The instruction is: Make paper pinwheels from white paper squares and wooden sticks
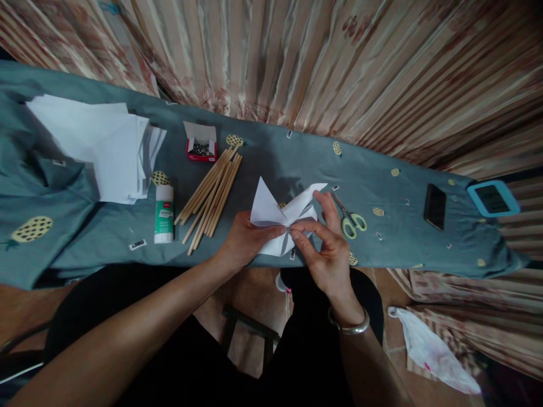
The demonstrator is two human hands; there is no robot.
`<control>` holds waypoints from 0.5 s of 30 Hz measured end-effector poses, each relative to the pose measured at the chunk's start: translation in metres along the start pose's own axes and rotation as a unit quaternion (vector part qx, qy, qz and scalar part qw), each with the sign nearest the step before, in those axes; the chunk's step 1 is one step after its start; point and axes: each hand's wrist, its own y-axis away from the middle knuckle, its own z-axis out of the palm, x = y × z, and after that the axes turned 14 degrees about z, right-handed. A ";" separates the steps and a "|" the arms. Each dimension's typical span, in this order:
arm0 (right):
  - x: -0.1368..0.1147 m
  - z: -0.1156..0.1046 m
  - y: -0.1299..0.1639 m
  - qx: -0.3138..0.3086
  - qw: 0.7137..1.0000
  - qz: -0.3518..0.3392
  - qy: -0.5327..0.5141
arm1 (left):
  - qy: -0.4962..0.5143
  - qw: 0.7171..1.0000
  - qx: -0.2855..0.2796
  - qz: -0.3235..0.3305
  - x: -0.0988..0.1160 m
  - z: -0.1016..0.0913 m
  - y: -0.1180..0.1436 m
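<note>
- Striped, satiny curtains (pixel 339 68) hang behind a long table draped in a teal cloth (pixel 275 164) printed with yellow dotted shapes.
- Both forearms reach in from the bottom of the view and meet at the near edge of the cloth, at the middle.
- One folded white paper piece (pixel 280 217), with pointed flaps fanning out like a pinwheel, lies there between the hands.
- Left hand (pixel 246 240) is curled, palm down, thumb and fingertips pinching the paper's centre from the left.
- Right hand (pixel 326 249) is half closed, its forefinger and thumb pressing the same centre, the other fingers spread over the paper's right flap; one metal bangle (pixel 350 327) circles that wrist.
- One bundle of wooden sticks (pixel 212 195), too overlapped to count, lies just left of the paper.
- One glue stick (pixel 164 213) stands left of the sticks.
- One small open box of pins (pixel 201 144) sits behind the sticks.
- One loose stack of white sheets (pixel 106 150) lies at far left.
- One pair of green-handled scissors (pixel 350 217) lies just beside the right hand.
- One dark phone (pixel 435 206) and one blue-framed device (pixel 493 198) lie well apart at the right end.
</note>
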 end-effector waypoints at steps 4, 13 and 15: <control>0.000 0.000 0.001 0.001 1.000 0.006 -0.003 | 0.003 1.000 -0.001 0.011 0.001 0.000 0.000; 0.001 0.001 0.000 -0.002 1.000 0.017 -0.013 | 0.006 1.000 -0.001 0.005 0.005 0.001 0.000; 0.000 0.002 0.000 -0.002 1.000 0.019 -0.011 | 0.004 1.000 -0.003 0.009 0.004 0.001 0.000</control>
